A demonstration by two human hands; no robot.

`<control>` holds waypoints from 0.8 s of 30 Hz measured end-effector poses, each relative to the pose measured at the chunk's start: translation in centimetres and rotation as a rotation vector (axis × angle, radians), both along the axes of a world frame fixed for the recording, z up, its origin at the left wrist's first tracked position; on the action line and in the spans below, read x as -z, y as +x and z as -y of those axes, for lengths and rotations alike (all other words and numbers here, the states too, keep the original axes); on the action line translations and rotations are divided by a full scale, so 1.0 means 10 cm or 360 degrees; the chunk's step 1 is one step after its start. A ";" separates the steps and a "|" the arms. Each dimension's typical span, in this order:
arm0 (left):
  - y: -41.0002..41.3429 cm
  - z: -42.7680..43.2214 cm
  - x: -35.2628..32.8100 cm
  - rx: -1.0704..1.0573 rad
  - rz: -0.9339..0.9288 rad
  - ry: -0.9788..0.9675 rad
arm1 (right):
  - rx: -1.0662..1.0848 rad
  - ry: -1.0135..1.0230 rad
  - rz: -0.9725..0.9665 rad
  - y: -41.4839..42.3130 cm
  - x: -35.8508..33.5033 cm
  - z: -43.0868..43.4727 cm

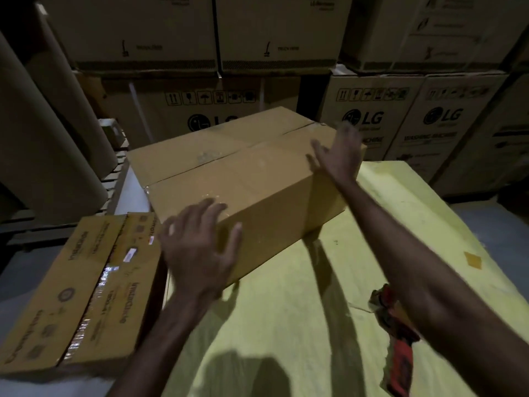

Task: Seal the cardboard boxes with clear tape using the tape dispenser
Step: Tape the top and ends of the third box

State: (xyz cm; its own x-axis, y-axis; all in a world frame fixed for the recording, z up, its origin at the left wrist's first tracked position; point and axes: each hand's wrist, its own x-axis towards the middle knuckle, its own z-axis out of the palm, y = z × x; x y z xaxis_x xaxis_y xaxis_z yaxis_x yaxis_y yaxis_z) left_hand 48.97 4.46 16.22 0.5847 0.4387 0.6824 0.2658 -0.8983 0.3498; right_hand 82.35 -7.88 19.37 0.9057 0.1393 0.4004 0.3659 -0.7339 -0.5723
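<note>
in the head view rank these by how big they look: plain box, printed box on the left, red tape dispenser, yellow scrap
1. plain cardboard box
2. printed box, nearer the camera, so true size is unsure
3. red tape dispenser, partly hidden
4. yellow scrap

A work surface covered with a pale yellow sheet [286, 325] is seen, its far part taken up by a plain cardboard box [257, 179], which is set at an angle with its flaps closed and its taped seam uppermost. Nearer than the box and to its right, a red tape dispenser [400, 365] is laid flat on the sheet, partly hidden by a forearm. To the right of the box, well apart from it, a small brownish scrap [473, 259] is found on the sheet. A printed box [86, 290] is placed just left of the plain box; whether it is borne by the same surface cannot be told.
</note>
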 end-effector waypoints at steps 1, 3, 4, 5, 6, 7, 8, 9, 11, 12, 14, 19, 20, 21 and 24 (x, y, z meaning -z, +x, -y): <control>0.15 0.07 0.04 -0.0079 -0.0313 0.0057 | 0.0041 -0.0159 -0.0150 0.36 -0.04 0.13; 0.41 0.15 0.18 -0.0101 -0.0712 0.0063 | 0.0013 -0.0383 -0.0457 0.91 -0.01 0.38; 0.53 0.17 0.26 -0.0059 -0.0777 0.0057 | -0.0040 -0.0435 -0.0558 1.09 0.04 0.47; 0.61 0.18 0.35 -0.0036 -0.0780 0.0060 | -0.0073 -0.0441 -0.0625 1.25 0.12 0.53; 0.67 0.17 0.43 -0.0043 -0.0757 0.0087 | -0.0084 -0.0409 -0.0646 1.32 0.19 0.55; 0.71 0.16 0.49 -0.0060 -0.0739 0.0126 | -0.0090 -0.0330 -0.0617 1.30 0.23 0.55; 0.72 0.12 0.54 -0.0066 -0.0734 0.0166 | -0.0102 -0.0227 -0.0562 1.22 0.24 0.56; 0.71 0.07 0.57 -0.0061 -0.0724 0.0195 | -0.0094 -0.0135 -0.0508 1.12 0.24 0.58; 0.70 -0.11 0.61 -0.0024 -0.0647 0.0188 | -0.0008 0.0029 -0.0457 0.85 0.27 0.67; 0.71 -0.24 0.61 0.0000 -0.0597 0.0170 | 0.0038 0.0115 -0.0448 0.65 0.27 0.72; 0.75 -0.51 0.59 0.0047 -0.0516 0.0151 | 0.0180 0.0240 -0.0409 0.26 0.32 0.82; 1.00 -1.02 0.54 0.0144 -0.0348 -0.0382 | 0.0550 0.0531 -0.0108 -1.24 0.59 0.91; 1.08 -1.08 0.49 0.0132 -0.0291 -0.0615 | 0.0542 0.0612 -0.0054 -1.60 0.65 0.87; 1.17 -1.12 0.43 0.0127 -0.0229 -0.0835 | 0.0504 0.0675 -0.0041 -1.95 0.69 0.80; 1.40 -1.27 0.31 0.0216 -0.0064 -0.1479 | 0.0236 0.0659 -0.0112 -2.74 0.83 0.50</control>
